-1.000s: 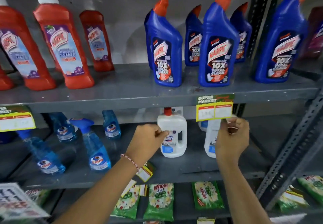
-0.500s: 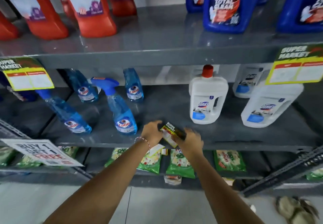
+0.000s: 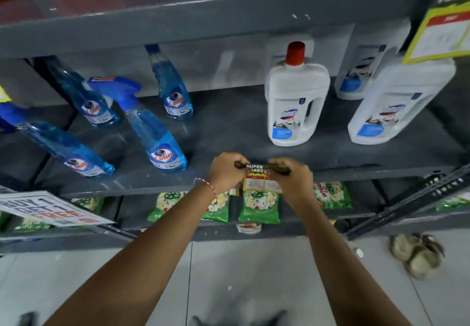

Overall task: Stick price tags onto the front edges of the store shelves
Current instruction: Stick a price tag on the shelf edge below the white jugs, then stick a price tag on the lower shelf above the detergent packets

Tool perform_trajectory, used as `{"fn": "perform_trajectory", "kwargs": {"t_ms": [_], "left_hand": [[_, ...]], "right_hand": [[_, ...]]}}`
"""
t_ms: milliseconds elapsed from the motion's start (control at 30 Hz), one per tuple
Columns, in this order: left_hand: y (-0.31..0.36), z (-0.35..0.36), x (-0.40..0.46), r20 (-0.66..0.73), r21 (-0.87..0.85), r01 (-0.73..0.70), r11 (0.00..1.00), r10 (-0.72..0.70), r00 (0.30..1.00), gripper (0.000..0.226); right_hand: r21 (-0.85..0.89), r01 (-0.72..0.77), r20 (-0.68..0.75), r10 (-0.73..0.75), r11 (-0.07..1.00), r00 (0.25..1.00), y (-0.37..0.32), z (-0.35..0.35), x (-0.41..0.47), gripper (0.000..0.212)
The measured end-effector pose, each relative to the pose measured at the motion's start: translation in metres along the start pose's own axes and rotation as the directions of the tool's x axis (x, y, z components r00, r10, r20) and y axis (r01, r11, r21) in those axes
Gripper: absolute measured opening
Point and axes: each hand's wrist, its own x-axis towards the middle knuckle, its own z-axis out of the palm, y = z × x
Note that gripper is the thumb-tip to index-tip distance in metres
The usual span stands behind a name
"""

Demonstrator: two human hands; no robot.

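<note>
Holding: price tag (image 3: 260,176), pinched at its top corners, at the front edge of the middle shelf (image 3: 381,170)
Left hand (image 3: 225,170): fingers closed on the tag's left end
Right hand (image 3: 290,175): fingers closed on the tag's right end
Tag: dark header folded over the shelf lip, yellow part hanging below
Behind, on the shelf: blue spray bottle (image 3: 157,137) to the left, white bottle (image 3: 296,101) to the right
Below: green packets (image 3: 259,204)

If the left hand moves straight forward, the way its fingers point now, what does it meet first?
Most likely the price tag that the left hand already pinches, then the right hand holding its other end. Both are at the front edge of the shelf; depth is hard to judge.
</note>
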Motion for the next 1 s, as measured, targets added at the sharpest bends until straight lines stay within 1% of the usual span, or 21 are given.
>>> {"fn": "perform_trajectory", "kwargs": {"t_ms": [33, 100, 200, 300, 433, 567, 667, 733, 800, 867, 933, 1000], "left_hand": [[0.007, 0.010, -0.004, 0.018, -0.032, -0.004, 0.999, 0.004, 1.000, 0.004], [0.020, 0.035, -0.009, 0.033, -0.075, -0.026, 0.997, 0.029, 0.999, 0.003], [0.041, 0.074, -0.013, 0.025, -0.074, -0.064, 0.995, 0.066, 0.998, 0.010], [0.058, 0.109, -0.014, 0.025, -0.077, -0.085, 0.993, 0.087, 0.996, 0.010], [0.074, 0.140, -0.012, -0.017, 0.052, -0.181, 0.982, 0.182, 0.983, 0.013], [0.081, 0.155, -0.011, -0.055, 0.077, -0.189, 0.979, 0.194, 0.980, 0.018], [0.084, 0.159, -0.009, -0.109, 0.100, -0.189, 0.977, 0.200, 0.974, 0.024], [0.085, 0.159, -0.006, -0.135, 0.144, -0.184, 0.972, 0.203, 0.970, 0.030], [0.085, 0.158, -0.004, -0.139, 0.191, -0.180, 0.965, 0.208, 0.968, 0.035], [0.081, 0.156, -0.004, -0.144, 0.199, -0.189, 0.962, 0.219, 0.965, 0.038], [0.080, 0.154, -0.006, -0.154, 0.203, -0.195, 0.960, 0.228, 0.962, 0.040], [0.075, 0.151, -0.008, -0.145, 0.220, -0.180, 0.959, 0.214, 0.966, 0.044]], "right_hand": [[-0.001, 0.007, -0.032, -0.007, 1.000, 0.999, 0.005, -0.011, -0.003, 0.024], [-0.044, 0.022, -0.074, -0.025, 0.999, 0.997, 0.020, -0.033, -0.007, 0.018], [-0.085, 0.026, -0.147, -0.038, 0.996, 0.988, 0.044, -0.066, -0.009, 0.013], [-0.190, 0.036, -0.246, -0.083, 0.981, 0.966, 0.071, -0.090, -0.009, 0.015], [-0.204, 0.025, -0.298, -0.086, 0.979, 0.951, 0.094, -0.109, -0.007, 0.014], [-0.180, -0.008, -0.324, -0.052, 0.984, 0.945, 0.106, -0.116, -0.001, 0.012], [-0.191, 0.010, -0.349, -0.077, 0.982, 0.934, 0.107, -0.115, 0.002, 0.011], [-0.212, -0.005, -0.396, -0.081, 0.977, 0.915, 0.108, -0.114, 0.002, 0.019], [-0.204, -0.046, -0.468, -0.056, 0.978, 0.882, 0.110, -0.116, 0.004, 0.034], [-0.191, -0.097, -0.509, -0.014, 0.977, 0.860, 0.111, -0.117, 0.004, 0.044], [-0.145, -0.148, -0.531, 0.049, 0.978, 0.846, 0.110, -0.112, 0.001, 0.044], [-0.020, -0.219, -0.581, 0.167, 0.976, 0.797, 0.108, -0.106, -0.006, 0.041]]}}
